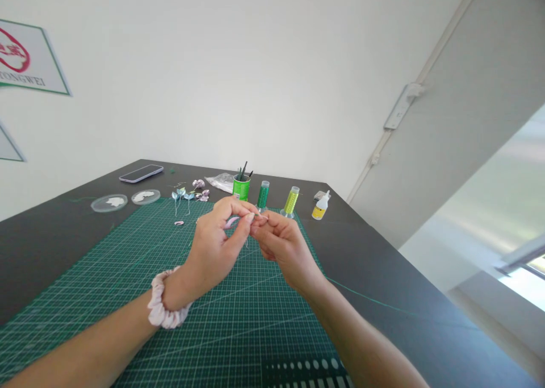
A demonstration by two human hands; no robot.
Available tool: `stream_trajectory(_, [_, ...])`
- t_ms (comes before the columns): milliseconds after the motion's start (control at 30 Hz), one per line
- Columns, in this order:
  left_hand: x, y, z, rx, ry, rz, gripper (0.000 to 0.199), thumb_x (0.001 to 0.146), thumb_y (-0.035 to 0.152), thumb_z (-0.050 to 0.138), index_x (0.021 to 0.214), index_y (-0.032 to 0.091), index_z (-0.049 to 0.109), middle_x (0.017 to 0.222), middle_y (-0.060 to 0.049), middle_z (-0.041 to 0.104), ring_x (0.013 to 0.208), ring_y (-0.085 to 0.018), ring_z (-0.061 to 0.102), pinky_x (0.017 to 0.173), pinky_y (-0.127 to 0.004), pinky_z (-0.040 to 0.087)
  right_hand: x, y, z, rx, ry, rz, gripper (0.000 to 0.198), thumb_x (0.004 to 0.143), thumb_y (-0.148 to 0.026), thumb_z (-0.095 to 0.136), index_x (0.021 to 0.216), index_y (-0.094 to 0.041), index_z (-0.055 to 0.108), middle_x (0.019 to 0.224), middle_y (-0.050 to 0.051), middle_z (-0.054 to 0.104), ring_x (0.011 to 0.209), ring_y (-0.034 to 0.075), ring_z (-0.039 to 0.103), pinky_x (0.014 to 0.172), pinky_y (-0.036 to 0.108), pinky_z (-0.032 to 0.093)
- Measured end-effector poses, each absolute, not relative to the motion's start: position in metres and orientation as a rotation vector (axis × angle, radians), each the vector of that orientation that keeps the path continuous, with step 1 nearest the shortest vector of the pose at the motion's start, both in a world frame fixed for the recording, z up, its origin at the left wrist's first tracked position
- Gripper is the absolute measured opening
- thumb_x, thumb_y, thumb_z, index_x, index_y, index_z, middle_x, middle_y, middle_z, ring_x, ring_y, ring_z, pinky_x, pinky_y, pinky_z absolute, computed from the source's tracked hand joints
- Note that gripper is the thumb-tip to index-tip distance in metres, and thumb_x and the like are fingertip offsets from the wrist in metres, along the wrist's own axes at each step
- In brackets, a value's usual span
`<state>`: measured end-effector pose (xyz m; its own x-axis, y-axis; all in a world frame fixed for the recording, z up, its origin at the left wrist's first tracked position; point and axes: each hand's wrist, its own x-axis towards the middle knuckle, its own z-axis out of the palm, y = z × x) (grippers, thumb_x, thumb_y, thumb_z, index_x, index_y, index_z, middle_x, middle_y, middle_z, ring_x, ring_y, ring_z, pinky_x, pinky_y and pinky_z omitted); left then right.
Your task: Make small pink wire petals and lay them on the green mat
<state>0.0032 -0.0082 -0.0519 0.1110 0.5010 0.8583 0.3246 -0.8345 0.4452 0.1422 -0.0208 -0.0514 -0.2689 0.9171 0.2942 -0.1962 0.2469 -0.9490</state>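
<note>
In front of me, over the cutting mat, my left hand [219, 232] and my right hand [283, 237] meet fingertip to fingertip. Both are closed in a pinch on a small pale pink piece [264, 217], mostly hidden by the fingers. A thin pale strand [246, 243] shows just below the fingertips. Through the gap of my left hand a pink petal-like piece [231, 222] is visible; whether it is held or lies on the mat, I cannot tell. A pale pink scrunchie [159, 303] circles my left wrist.
On the green cutting mat [149, 263] lie blue wired flowers [183, 195] and a pink oval piece [179, 223]. Beyond are pink flowers [202, 195], a green tool can [240, 189], thread spools [263, 195], [292, 200], a glue bottle [320, 207], shallow dishes [99, 206] and a phone [141, 173].
</note>
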Motion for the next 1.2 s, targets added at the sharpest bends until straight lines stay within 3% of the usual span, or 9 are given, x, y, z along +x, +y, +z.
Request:
stream_trajectory(200, [0.0,-0.017,-0.043,2.04,0.844,1.728,0.013,0.087,0.016,0.051,0.075,0.019,0.056,0.081,-0.002,0.068,0.072,-0.013,0.065,0.063,-0.026,0.054,0.142,-0.023,-0.052,-0.75,-1.486,1.145,0.026,0.082,-0.039,0.064,0.07,-0.02,0.051,0.047,-0.011,0.029,0.041,0.006,0.02,0.041,0.023,0.016])
stream_trajectory(367, [0.0,-0.019,-0.042,1.883,0.786,1.693,0.013,0.087,0.016,0.05,0.075,0.02,0.055,0.082,-0.003,0.067,0.075,-0.014,0.065,0.066,-0.028,0.055,0.138,-0.03,-0.059,-0.734,-1.637,0.887,0.023,0.089,-0.031,0.056,0.07,-0.02,0.049,0.058,-0.006,0.037,0.05,0.009,0.028,0.046,0.025,0.023])
stream_trajectory(567, [0.0,-0.019,-0.039,1.771,0.731,1.607,0.014,0.087,0.02,0.052,0.073,0.019,0.055,0.081,-0.004,0.069,0.072,-0.014,0.064,0.064,-0.029,0.055,0.131,-0.025,-0.071,-0.633,-1.54,0.995,0.016,0.097,-0.035,0.046,0.089,-0.022,0.053,0.056,-0.008,0.032,0.047,0.009,0.025,0.044,0.024,0.022])
stream_trajectory(833, [0.0,-0.018,-0.033,1.742,0.755,1.589,0.013,0.084,0.02,0.055,0.071,0.018,0.058,0.077,-0.001,0.067,0.067,-0.012,0.062,0.06,-0.025,0.051,0.134,-0.024,-0.068,-0.689,-1.58,0.978,0.027,0.097,-0.038,0.047,0.076,-0.021,0.044,0.061,-0.006,0.035,0.052,0.009,0.027,0.047,0.025,0.024])
stream_trajectory(1200, [0.005,-0.026,-0.027,1.58,0.82,1.362,0.017,0.085,0.024,0.056,0.07,0.017,0.055,0.072,0.001,0.063,0.071,-0.012,0.059,0.069,-0.025,0.049,0.143,-0.028,-0.065,-0.75,-1.652,0.894,0.021,0.096,-0.032,0.044,0.079,-0.021,0.048,0.061,-0.007,0.035,0.05,0.009,0.029,0.044,0.023,0.024])
